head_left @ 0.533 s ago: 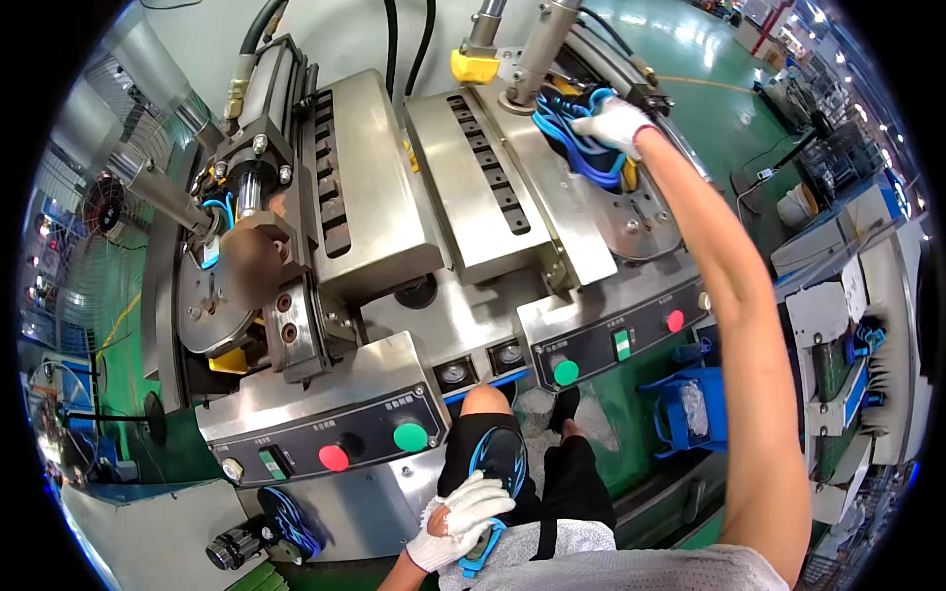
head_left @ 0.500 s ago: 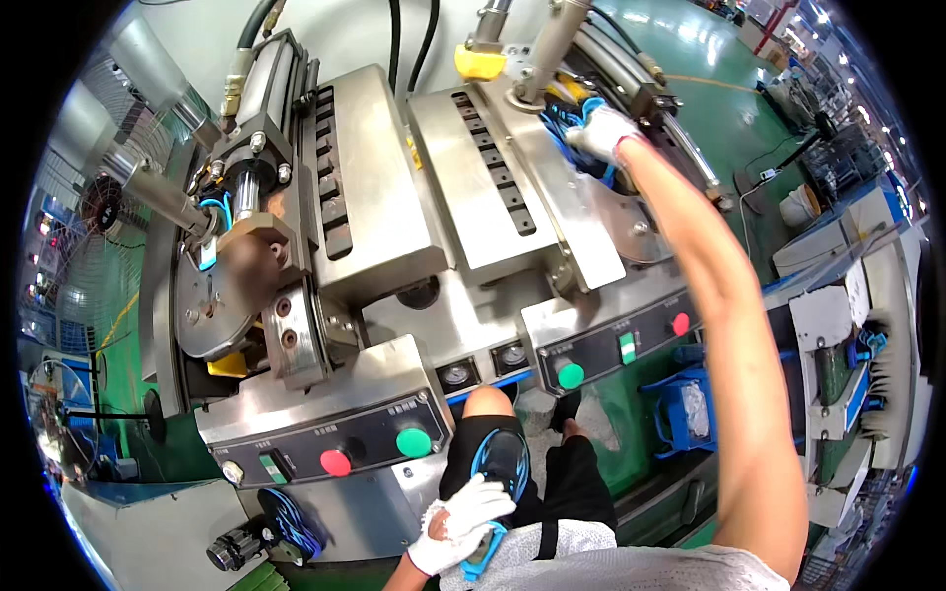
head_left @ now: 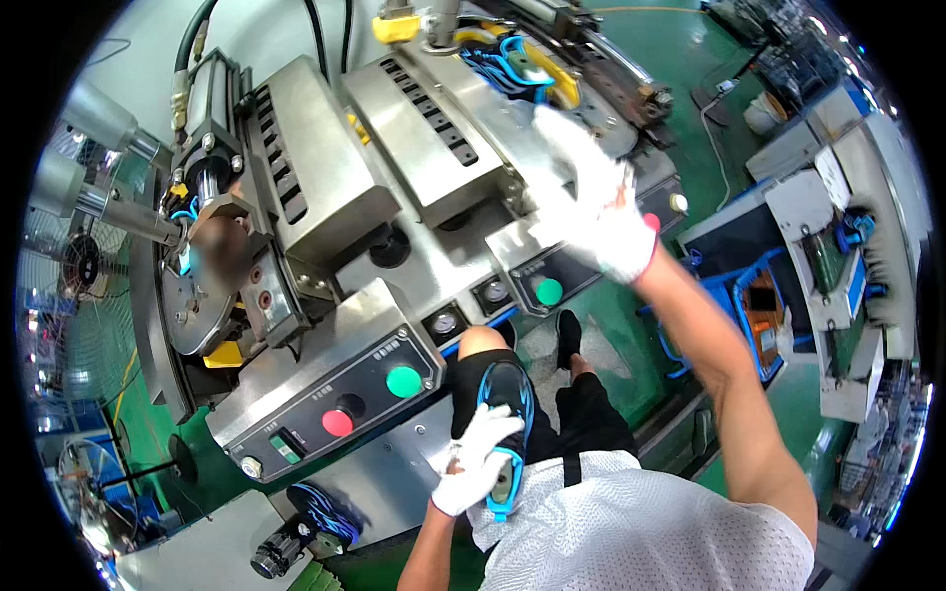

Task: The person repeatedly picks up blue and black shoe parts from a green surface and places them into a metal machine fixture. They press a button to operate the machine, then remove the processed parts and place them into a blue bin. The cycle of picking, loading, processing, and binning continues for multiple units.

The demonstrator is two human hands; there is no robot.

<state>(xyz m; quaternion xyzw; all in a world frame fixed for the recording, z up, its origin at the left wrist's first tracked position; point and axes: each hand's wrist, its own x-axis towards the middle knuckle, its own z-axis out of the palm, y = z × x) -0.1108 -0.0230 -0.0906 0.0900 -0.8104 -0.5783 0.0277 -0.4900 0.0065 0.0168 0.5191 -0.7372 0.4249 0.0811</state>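
L hand clamps black-and-blue shoe piece at lap; R hand, fingers spread, empty, over steel press machine's right edge. Looks mid-reload; next calls for seating piece.

The person wears a white knit glove on each hand: the left hand at 6 o'clock, the right hand at 1 o'clock. Its glove ends in a thin red cuff band at the wrist. Both forearms are bare. At 5 o'clock a white mesh shirt with short sleeves covers the torso, above black shorts.
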